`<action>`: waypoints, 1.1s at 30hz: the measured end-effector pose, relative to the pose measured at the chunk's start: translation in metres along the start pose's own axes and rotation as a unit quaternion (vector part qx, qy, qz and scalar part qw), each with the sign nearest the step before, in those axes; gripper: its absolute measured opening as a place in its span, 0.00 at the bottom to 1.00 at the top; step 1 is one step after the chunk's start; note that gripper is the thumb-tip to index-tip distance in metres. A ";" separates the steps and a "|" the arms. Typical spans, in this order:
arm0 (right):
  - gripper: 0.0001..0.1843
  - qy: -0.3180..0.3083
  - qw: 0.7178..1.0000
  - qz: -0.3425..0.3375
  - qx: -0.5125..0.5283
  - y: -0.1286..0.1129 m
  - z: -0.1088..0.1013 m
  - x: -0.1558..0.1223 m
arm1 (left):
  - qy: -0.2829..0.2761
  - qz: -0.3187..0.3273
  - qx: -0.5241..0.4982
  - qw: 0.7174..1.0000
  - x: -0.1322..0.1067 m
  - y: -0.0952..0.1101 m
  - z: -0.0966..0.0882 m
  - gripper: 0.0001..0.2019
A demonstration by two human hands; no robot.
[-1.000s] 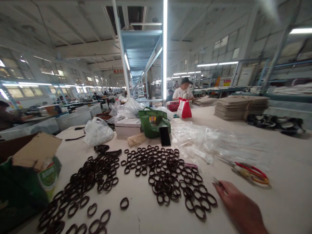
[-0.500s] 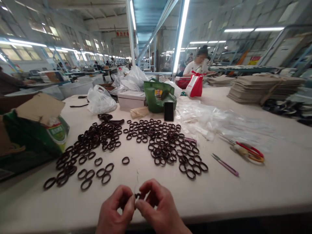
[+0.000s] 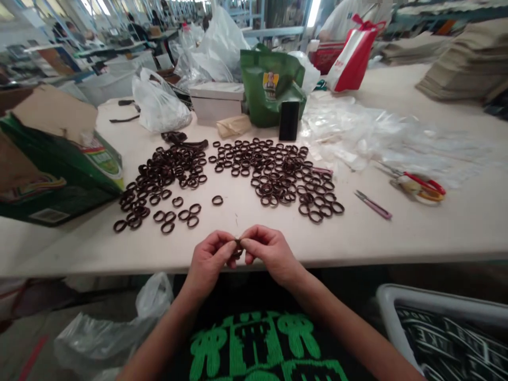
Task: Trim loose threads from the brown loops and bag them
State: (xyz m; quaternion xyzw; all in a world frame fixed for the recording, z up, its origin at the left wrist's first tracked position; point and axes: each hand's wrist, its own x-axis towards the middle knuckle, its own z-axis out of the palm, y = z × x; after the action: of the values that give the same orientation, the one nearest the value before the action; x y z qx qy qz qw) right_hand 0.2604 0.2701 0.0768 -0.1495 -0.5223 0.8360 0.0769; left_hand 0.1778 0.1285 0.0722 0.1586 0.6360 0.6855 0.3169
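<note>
At the table's front edge, my left hand [image 3: 211,255] and my right hand [image 3: 270,251] meet, thumbs and fingers pinched. Between them is a small dark brown loop [image 3: 237,253], partly hidden by the fingertips; each hand grips one side of its upper part. A short thin thread [image 3: 236,218] shows just beyond the fingers. Farther in, many similar dark brown loops lie in a left heap [image 3: 170,166] and a right heap [image 3: 280,177]. One single loop [image 3: 217,200] lies apart, closest to my hands.
A purple-handled thread snipper [image 3: 373,205] and red-handled scissors [image 3: 424,185] lie to the right. Clear plastic bags [image 3: 357,132], a black phone [image 3: 289,120] and a green pouch [image 3: 270,79] stand behind. A green carton [image 3: 79,169] is at left; a grey bin [image 3: 436,296] sits below right.
The view has tilted down, so my forearms, shirt and the bin now show. Both hands are still pinched together, and the loop between them shows more below the fingertips.
</note>
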 end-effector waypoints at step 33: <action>0.04 0.131 0.943 -0.194 -0.236 0.011 -0.003 0.009 | 0.020 -0.033 -0.023 0.999 0.009 -0.005 0.009 0.13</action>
State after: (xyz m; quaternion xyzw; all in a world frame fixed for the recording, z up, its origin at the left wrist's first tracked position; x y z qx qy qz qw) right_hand 0.2528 0.2700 0.0642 -0.1676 -0.7085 0.6311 0.2676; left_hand 0.1774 0.1411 0.0669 0.1159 0.6311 0.6922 0.3303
